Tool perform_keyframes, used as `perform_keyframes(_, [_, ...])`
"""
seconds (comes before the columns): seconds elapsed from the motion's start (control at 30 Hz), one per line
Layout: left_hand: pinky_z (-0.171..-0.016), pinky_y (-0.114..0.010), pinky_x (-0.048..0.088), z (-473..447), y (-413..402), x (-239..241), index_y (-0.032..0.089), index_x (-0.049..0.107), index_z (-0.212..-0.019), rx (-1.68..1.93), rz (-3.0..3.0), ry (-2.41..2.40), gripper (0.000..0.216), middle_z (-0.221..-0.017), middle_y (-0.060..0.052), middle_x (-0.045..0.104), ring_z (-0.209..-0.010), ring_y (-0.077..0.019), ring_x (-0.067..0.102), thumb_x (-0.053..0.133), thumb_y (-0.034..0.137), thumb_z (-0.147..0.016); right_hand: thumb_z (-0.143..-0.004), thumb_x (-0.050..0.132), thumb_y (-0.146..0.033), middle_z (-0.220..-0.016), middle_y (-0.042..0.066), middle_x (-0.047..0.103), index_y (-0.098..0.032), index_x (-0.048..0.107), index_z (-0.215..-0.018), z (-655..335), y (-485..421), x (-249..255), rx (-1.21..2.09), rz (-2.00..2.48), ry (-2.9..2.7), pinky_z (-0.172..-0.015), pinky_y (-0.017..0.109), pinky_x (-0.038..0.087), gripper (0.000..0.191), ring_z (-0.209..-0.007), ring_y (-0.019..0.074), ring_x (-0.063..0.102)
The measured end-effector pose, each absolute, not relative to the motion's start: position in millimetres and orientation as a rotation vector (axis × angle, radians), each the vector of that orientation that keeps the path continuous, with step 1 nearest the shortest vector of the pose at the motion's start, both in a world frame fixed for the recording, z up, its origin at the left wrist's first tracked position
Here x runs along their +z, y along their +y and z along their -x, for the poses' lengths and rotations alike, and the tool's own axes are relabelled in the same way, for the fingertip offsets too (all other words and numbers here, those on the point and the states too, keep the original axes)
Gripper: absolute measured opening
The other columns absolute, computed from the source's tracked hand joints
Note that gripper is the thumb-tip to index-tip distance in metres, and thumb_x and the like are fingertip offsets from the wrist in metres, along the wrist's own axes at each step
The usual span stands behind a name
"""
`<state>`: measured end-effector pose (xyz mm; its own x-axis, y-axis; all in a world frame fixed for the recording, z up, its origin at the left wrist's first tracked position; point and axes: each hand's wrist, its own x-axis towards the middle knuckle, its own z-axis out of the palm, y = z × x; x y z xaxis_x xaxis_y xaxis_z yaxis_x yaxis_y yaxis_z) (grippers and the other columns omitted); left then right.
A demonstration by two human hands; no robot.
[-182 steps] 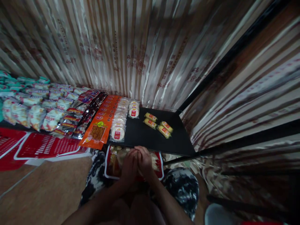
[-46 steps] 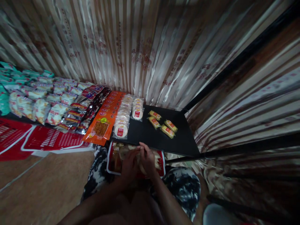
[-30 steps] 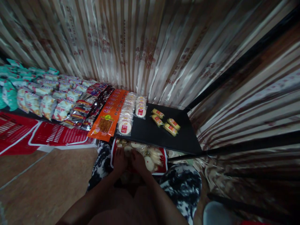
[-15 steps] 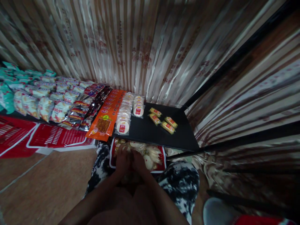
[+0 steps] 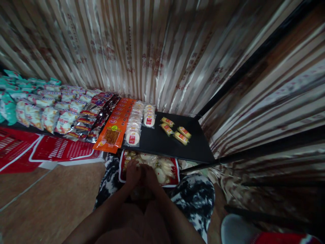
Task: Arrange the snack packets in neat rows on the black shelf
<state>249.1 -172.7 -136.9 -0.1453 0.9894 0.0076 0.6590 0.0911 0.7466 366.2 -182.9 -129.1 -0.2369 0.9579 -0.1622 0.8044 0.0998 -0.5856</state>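
Note:
My left hand (image 5: 133, 173) and my right hand (image 5: 149, 177) are close together over a red basket with a white rim (image 5: 177, 183) between my knees. The fingers of both look curled inward; what they hold is hidden in the dim light. Wrapped round white crackers (image 5: 160, 175) fill the basket's right part, beside my right hand. Small gold-looking packets (image 5: 129, 156) lie at its left, near my left fingertips. Above the hands is a black shelf (image 5: 149, 139), with rows of round crackers in clear wrappers (image 5: 132, 137) and several yellow wrapped snacks (image 5: 180, 137) on it.
Left along the shelf lie an orange snack bag (image 5: 111, 135), dark shiny packets (image 5: 87, 120), white snack bags (image 5: 49, 118) and green bags (image 5: 8, 106). Red baskets (image 5: 63, 149) stand below. Black poles (image 5: 228, 84) slant across the right, before a striped curtain (image 5: 152, 51).
Both hands stay together over the basket, with only a slight shift of the left fingers. The shelf goods keep their places, and the view has moved very slightly.

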Motion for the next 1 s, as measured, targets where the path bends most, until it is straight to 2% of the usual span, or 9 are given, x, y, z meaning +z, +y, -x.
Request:
perform_keyframes(0.23, [-0.096, -0.038, 0.041, -249, -167, -100, 0.017, 0.063, -0.094, 0.886, -1.606, 1.757, 0.035, -0.103, -0.008, 0.065, -0.103, -0.0204, 0.056, 0.039, 0.005, -0.07, -0.083, 0.042, -0.021, -0.105, 0.009, 0.068, -0.019, 0.063, -0.109, -379, -180, -113, 0.796, 1.838, -1.839, -0.083, 0.03, 0.044, 0.034, -0.094, 0.0207, 0.062])
perform_keyframes(0.33, [-0.094, -0.038, 0.042, -248, -163, -89, 0.017, 0.062, -0.098, 0.867, -1.582, 1.724, 0.037, -0.102, -0.008, 0.065, -0.101, -0.0208, 0.057, 0.039, 0.007, -0.072, -0.084, 0.043, -0.031, -0.091, 0.006, 0.071, -0.02, 0.066, -0.099, -394, -175, -93, 0.818, 1.814, -1.769, -0.072, 0.027, 0.046, 0.03, -0.08, 0.0192, 0.064])
perform_keyframes(0.43, [-0.088, -0.032, 0.045, -250, -160, -84, 0.018, 0.061, -0.104, 0.834, -1.562, 1.655, 0.034, -0.103, -0.007, 0.066, -0.096, -0.0195, 0.059, 0.043, 0.015, -0.074, -0.082, 0.047, -0.039, -0.08, 0.003, 0.07, -0.021, 0.067, -0.093, -408, -167, -73, 0.887, 1.762, -1.607, -0.065, 0.025, 0.045, 0.029, -0.073, 0.0181, 0.063])
perform_keyframes(0.53, [-0.081, -0.027, 0.047, -254, -160, -79, 0.02, 0.061, -0.104, 0.81, -1.474, 1.491, 0.033, -0.099, -0.004, 0.067, -0.089, -0.0175, 0.061, 0.047, 0.022, -0.074, -0.079, 0.051, -0.044, -0.077, 0.003, 0.069, -0.02, 0.068, -0.088, -417, -160, -61, 0.938, 1.703, -1.449, -0.064, 0.025, 0.045, 0.031, -0.071, 0.0181, 0.062])
perform_keyframes(0.63, [-0.076, -0.027, 0.047, -258, -160, -72, 0.019, 0.063, -0.095, 0.837, -1.4, 1.385, 0.027, -0.093, -0.003, 0.067, -0.083, -0.0172, 0.06, 0.05, 0.023, -0.071, -0.075, 0.056, -0.049, -0.074, 0.003, 0.067, -0.017, 0.067, -0.086, -421, -155, -55, 1.045, 1.633, -1.3, -0.061, 0.026, 0.045, 0.036, -0.067, 0.0177, 0.06])
perform_keyframes(0.83, [-0.068, -0.027, 0.049, -265, -155, -58, 0.014, 0.061, -0.095, 0.989, -1.22, 1.402, 0.028, -0.085, -0.005, 0.067, -0.075, -0.0163, 0.061, 0.05, 0.027, -0.073, -0.071, 0.063, -0.051, -0.079, 0.002, 0.068, -0.02, 0.057, -0.108, -415, -157, -47, 1.312, 1.363, -0.931, -0.063, 0.028, 0.049, 0.049, -0.066, 0.0165, 0.062])
perform_keyframes(1.0, [-0.072, -0.027, 0.05, -272, -143, -50, 0.014, 0.06, -0.1, 1.142, -1.154, 1.433, 0.029, -0.091, -0.006, 0.065, -0.079, -0.0155, 0.061, 0.052, 0.027, -0.075, -0.062, 0.071, -0.05, -0.076, 0.004, 0.07, -0.018, 0.063, -0.089, -408, -157, -44, 1.307, 1.296, -0.922, -0.07, 0.031, 0.051, 0.042, -0.07, 0.0189, 0.065])
